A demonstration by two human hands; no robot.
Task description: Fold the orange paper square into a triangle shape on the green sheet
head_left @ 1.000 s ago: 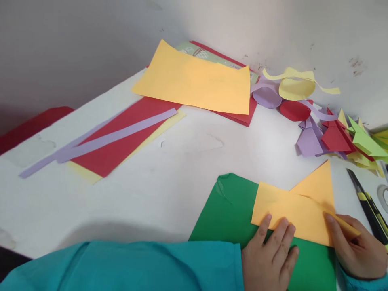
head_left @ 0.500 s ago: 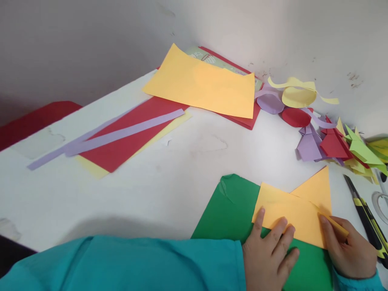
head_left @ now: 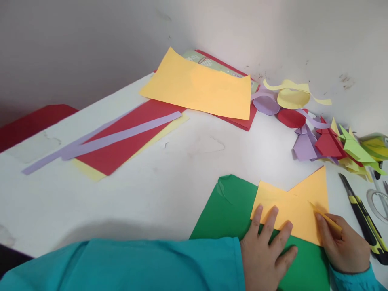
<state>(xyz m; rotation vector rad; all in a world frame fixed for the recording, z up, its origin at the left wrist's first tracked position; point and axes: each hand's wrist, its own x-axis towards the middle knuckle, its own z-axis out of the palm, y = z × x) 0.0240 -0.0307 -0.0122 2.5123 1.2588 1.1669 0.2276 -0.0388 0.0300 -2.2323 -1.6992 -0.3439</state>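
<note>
A sheet of orange paper (head_left: 283,210) lies on a green sheet (head_left: 235,210); a triangular part of the orange paper (head_left: 313,188) sticks up at its upper right. Across the orange sheet's lower left edge, my left hand (head_left: 268,250) lies flat with fingers spread. My right hand (head_left: 345,244) pinches a narrow, pointed orange paper strip (head_left: 330,222) over the right end of the sheet. I cannot tell whether that strip is a fold of the same sheet or a separate piece.
To the right lie a black and yellow utility knife (head_left: 362,218) and a tape roll (head_left: 377,204). Folded paper figures (head_left: 330,143) and paper loops (head_left: 292,99) stand behind. Another orange sheet (head_left: 200,87), a red sheet (head_left: 121,145) and purple strips (head_left: 127,133) lie farther back.
The view has shifted slightly. My right hand and the pinched strip have moved a little up and left. The fingers of my left hand have spread somewhat on the orange sheet.
</note>
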